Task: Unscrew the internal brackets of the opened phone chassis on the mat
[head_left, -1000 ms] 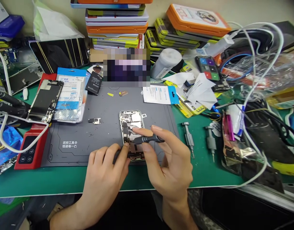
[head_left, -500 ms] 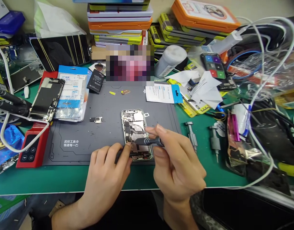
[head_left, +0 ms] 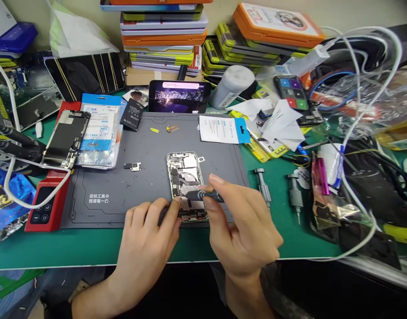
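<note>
An opened phone (head_left: 190, 160) lies on the grey work mat (head_left: 143, 141), its inner parts bare. The curled fingers of my left hand (head_left: 152, 235) rest against its lower left edge, index fingertip on the frame. Something dark, partly hidden, sits beneath those fingers. Between the thumb and fingers of my right hand (head_left: 245, 230) is a dark, ringed tool, seemingly a screwdriver (head_left: 208, 195). It slants over the phone with its narrow end toward the left side; I cannot tell whether the tip touches. A SIM tray (head_left: 201, 159) sticks out at the phone's right edge.
Left of the phone lies a small metal part (head_left: 133, 166). Two screwdrivers (head_left: 263, 186) lie to the right. A lit phone (head_left: 178, 97) leans at the back beside a battery (head_left: 133, 114). A removed screen (head_left: 66, 137) and a red device (head_left: 47, 208) stand left; white cables (head_left: 369, 217) loop right.
The view has shifted slightly. My right hand has moved a little left with the tool, relative to the phone. My left hand keeps its place at the phone's edge.
</note>
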{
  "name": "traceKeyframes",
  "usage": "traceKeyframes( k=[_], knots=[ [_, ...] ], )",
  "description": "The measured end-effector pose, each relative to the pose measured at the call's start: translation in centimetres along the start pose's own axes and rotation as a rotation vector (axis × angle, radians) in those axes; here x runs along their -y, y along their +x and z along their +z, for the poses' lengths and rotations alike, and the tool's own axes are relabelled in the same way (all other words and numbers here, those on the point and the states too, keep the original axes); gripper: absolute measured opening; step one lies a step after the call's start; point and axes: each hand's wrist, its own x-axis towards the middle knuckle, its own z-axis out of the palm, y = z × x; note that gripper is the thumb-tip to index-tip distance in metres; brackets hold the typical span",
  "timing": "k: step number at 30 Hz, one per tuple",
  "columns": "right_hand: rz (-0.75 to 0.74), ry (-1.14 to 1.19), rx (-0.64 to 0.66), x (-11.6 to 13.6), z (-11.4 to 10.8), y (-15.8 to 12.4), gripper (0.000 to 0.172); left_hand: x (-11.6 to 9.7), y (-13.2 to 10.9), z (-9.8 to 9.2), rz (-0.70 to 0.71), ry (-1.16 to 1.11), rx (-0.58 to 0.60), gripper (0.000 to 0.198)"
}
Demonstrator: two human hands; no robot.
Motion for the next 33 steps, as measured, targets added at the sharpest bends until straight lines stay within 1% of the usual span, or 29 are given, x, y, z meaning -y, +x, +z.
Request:
traceKeyframes(
  k=[3,7,11,13,17,19,21,23,25,26,27,30,31,33],
  knots=[
    [0.003,0.008,-0.011,0.0,0.1,0.0,0.069,0.0,-0.1,0.0,-0.003,0.004,0.001,0.031],
    [-0.016,0.001,-0.016,0.1,0.1,0.1,0.072,0.0,-0.2,0.0,-0.011,-0.003,0.006,0.032],
    [-0.014,0.043,-0.001,0.1,0.2,0.0,0.072,0.0,0.0,0.1,-0.003,-0.007,-0.009,0.031],
    [-0.026,0.022,-0.001,0.1,0.3,-0.1,0.073,0.0,0.0,0.1,-0.004,-0.007,-0.01,0.031],
    [0.03,0.024,0.027,-0.1,0.8,-0.7,0.077,0.1,-0.1,0.1,-0.013,-0.033,-0.009,0.032],
    [0.053,0.055,0.02,-0.2,1.0,-1.2,0.082,0.2,-0.2,0.0,-0.028,-0.089,-0.025,0.031],
    [0.075,0.106,-0.018,-0.2,1.1,-1.6,0.083,0.3,-0.3,-0.4,-0.067,-0.208,-0.059,0.024],
    [0.1,0.195,-0.108,-0.1,1.0,-1.8,0.081,0.4,-0.5,-1.1,-0.114,-0.376,-0.094,0.015],
    [0.146,0.324,-0.183,0.4,0.8,-1.8,0.076,0.7,-1.0,-2.0,-0.134,-0.479,-0.129,0.017],
    [0.183,0.399,-0.179,0.7,0.8,-1.8,0.072,0.9,-1.2,-2.4,-0.134,-0.485,-0.148,0.018],
    [0.23,0.472,-0.143,1.0,0.7,-1.8,0.066,1.1,-1.5,-2.8,-0.14,-0.478,-0.167,0.019],
    [0.362,0.618,0.05,2.2,0.8,-2.0,0.049,2.2,-2.2,-3.3,-0.202,-0.482,-0.211,0.022],
    [0.369,0.624,0.096,2.6,0.9,-2.1,0.046,2.6,-2.4,-3.3,-0.238,-0.481,-0.219,0.023],
    [0.325,0.578,0.164,3.3,1.3,-2.1,0.044,3.3,-2.6,-3.1,-0.32,-0.494,-0.192,0.026]
  ],
)
